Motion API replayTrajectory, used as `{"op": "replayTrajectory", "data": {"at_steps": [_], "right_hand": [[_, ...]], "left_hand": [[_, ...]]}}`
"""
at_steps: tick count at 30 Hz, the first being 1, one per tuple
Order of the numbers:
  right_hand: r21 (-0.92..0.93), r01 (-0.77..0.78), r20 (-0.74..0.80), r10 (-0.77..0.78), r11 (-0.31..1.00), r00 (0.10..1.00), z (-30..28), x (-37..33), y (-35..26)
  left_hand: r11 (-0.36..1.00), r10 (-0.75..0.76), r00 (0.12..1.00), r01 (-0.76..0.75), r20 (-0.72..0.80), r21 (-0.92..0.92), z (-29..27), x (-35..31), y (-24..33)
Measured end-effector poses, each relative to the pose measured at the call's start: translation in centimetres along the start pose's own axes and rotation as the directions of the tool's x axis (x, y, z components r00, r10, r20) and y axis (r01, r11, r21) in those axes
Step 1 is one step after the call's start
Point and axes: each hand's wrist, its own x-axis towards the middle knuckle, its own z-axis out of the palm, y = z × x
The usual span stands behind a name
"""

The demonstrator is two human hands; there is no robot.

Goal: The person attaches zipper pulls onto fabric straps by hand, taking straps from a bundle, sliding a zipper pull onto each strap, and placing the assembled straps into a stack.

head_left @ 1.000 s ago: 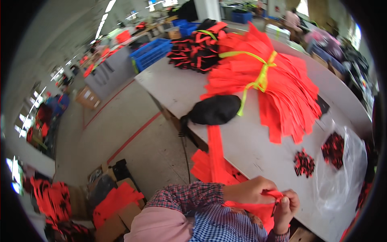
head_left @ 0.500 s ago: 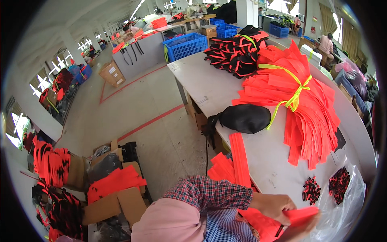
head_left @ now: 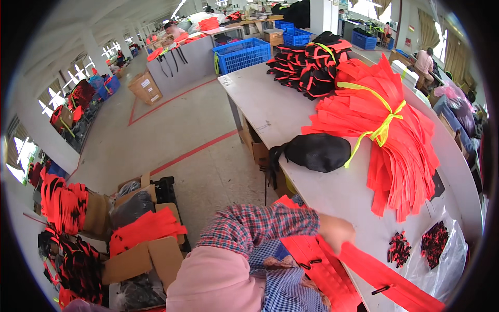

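My left hand [head_left: 337, 232], at the end of a plaid sleeve, is closed on one end of a red fabric strip [head_left: 387, 278]. A small black tab [head_left: 380, 290] sits on this strip, which stretches down to the lower right over the table edge. More red strips [head_left: 322, 270] with black tabs lie against my checked clothing, just below the hand. My right hand is out of view. On the table near the strip are a small heap of black and red pieces [head_left: 399, 248] and a clear plastic bag [head_left: 447, 260] with similar pieces [head_left: 435, 242] on it.
On the grey table [head_left: 249, 88] lie a tied bundle of red strips [head_left: 400, 135], a black and red bundle [head_left: 312, 65] and a black pouch [head_left: 319, 153]. Open cartons [head_left: 127, 265] stand at lower left. A blue crate [head_left: 243, 56] and other people are farther off.
My left hand has moved up and left with the strip, which now stretches out long. My blurred right hand has left the view at lower right. The strip draped over the table edge has shifted down.
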Motion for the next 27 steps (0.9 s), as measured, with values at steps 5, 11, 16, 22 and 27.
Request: {"op": "replayTrajectory", "data": {"at_steps": [5,11,16,22,27], "right_hand": [[-0.510,0.153,0.196,-0.059,0.846,0.979,-13.4,-1.6,8.2],[-0.843,0.504,0.473,0.703,0.187,0.531,-20.1,-7.2,1.9],[-0.743,0.467,0.669,0.539,0.480,0.511,-5.2,-12.5,-0.7],[-0.226,-0.023,0.865,0.211,0.974,0.454,10.8,-13.9,-3.8],[-0.195,-0.013,0.904,0.185,0.981,0.386,14.2,-14.1,-5.8]], "left_hand": [[0.994,-0.044,0.999,0.046,0.020,-0.100,-6.0,-3.0,-2.8],[0.857,-0.505,0.860,0.488,-0.074,-0.166,-11.2,-8.3,-2.1],[0.747,-0.510,0.752,0.147,-0.417,-0.648,-7.7,-2.9,0.9],[0.866,-0.357,0.810,0.100,-0.465,-0.490,-3.2,2.1,7.2],[0.912,-0.351,0.891,0.256,-0.287,-0.320,-2.9,3.3,10.1]]}}
